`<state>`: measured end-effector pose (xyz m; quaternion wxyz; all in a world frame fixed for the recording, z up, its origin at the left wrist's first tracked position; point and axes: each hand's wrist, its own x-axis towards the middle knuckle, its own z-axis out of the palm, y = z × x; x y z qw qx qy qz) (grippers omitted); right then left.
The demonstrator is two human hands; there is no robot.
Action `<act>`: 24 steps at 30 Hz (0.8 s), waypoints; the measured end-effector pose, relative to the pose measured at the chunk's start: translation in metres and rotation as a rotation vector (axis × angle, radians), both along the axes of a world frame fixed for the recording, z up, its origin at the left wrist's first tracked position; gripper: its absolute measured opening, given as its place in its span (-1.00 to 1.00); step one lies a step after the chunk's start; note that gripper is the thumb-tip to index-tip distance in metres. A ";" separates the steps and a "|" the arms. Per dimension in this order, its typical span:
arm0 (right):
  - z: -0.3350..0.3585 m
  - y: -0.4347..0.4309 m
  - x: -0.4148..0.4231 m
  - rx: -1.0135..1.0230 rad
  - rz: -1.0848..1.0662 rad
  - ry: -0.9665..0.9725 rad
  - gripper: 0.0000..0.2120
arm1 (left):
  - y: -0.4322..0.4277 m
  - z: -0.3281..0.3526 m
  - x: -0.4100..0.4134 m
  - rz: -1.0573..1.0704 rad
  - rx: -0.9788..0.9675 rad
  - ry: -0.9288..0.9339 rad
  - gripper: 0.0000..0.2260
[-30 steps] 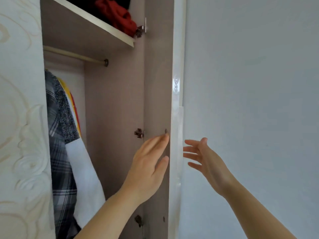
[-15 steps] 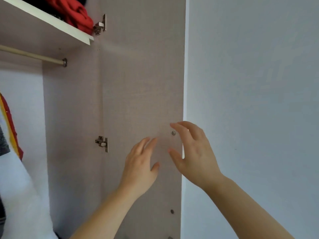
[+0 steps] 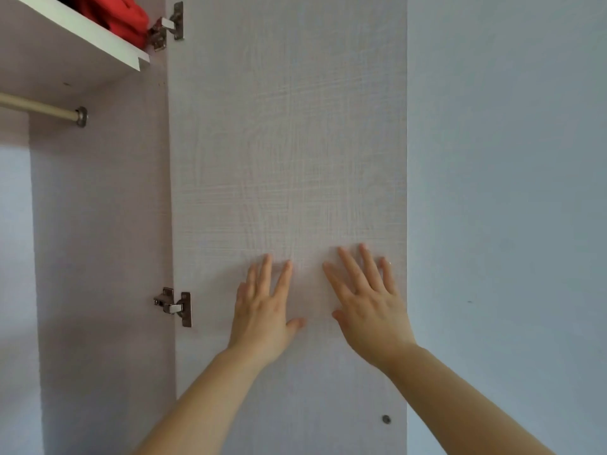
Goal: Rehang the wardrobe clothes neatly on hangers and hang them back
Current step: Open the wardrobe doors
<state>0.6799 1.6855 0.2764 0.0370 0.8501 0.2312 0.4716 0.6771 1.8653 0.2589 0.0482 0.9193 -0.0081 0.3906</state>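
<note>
Clothes (image 3: 123,16), a red soft heap, sit on the shelf (image 3: 65,62) at 11 o'clock, light and floppy I think, best grabbed by the bunch, while my left hand (image 3: 262,310) and right hand (image 3: 368,307) press flat and wide on the door (image 3: 285,126).

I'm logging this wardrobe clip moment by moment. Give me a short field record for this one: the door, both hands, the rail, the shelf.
door: pale wood-grain wardrobe door, swung open, inner face to the camera, metal hinges on its left edge
left hand: left hand, fingers spread, flat against the door's inner face
right hand: right hand, fingers spread, flat against the same face, beside the left
rail: cream hanging rail, its end fixed to the side panel
shelf: white shelf above the rail, red garment on it
held: nothing in either hand
</note>
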 end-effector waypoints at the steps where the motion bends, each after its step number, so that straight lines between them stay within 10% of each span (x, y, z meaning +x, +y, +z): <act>1: -0.001 0.000 0.006 0.005 0.005 -0.018 -0.29 | 0.002 -0.003 0.007 -0.005 0.007 -0.007 -0.12; 15: -0.022 0.035 0.022 0.092 0.292 -0.123 -0.44 | 0.017 -0.016 0.008 -0.060 0.013 -0.147 -0.14; 24: -0.051 0.115 -0.007 0.100 0.875 0.071 -0.46 | 0.079 -0.046 -0.102 0.435 -0.120 -0.137 -0.37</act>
